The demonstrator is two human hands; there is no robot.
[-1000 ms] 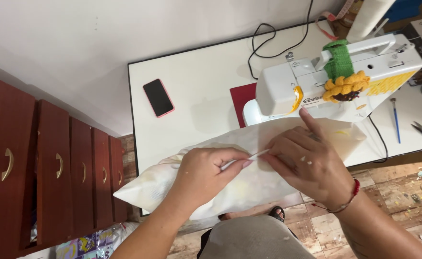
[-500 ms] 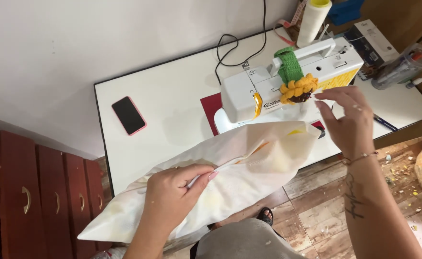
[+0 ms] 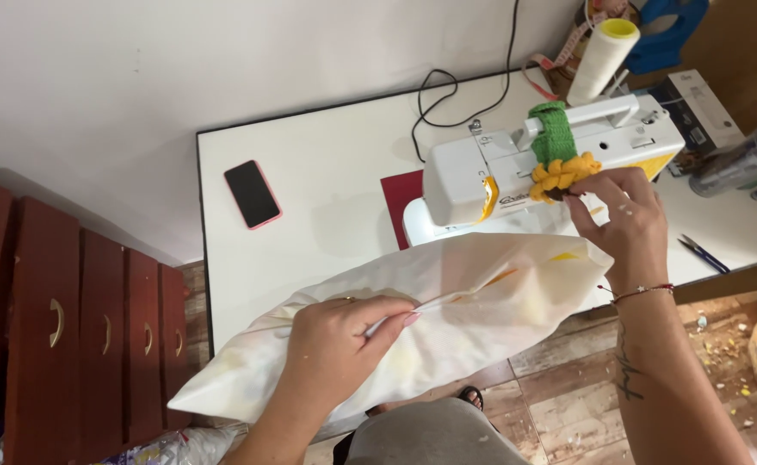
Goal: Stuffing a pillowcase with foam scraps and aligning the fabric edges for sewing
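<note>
white wall is filling the top of the view, and below it a white table (image 3: 309, 250) with a dark edge is standing beside a run of dark red drawers (image 3: 60, 319) with curved metal handles. a phone (image 3: 253, 194) in a pink case is lying face up on the bare part of the table, well apart from the hands.

a pale cushion (image 3: 447, 319) with faint yellow marks is lying across the near edge of the table, partly hanging over toward the person's lap. the left hand (image 3: 344, 344) is resting on its middle, fingers closed and pinching a raised fold along the seam.

the right hand (image 3: 624, 220) is reaching up to the white sewing machine (image 3: 550, 155), its fingertips closing on a yellow crocheted flower (image 3: 563, 175) that is sitting against the machine's front, just under a green knitted band (image 3: 552, 133) wrapped over the machine's top. whether the fingers are actually gripping the flower or only touching it, i cannot tell. a thin red bracelet is sitting on that wrist.

a black cable is looping on the table behind the machine, a cream thread cone (image 3: 600, 58) is standing at the far edge, and pens (image 3: 704, 254) are lying to the right. wooden flooring with scattered scraps is showing beneath.
</note>
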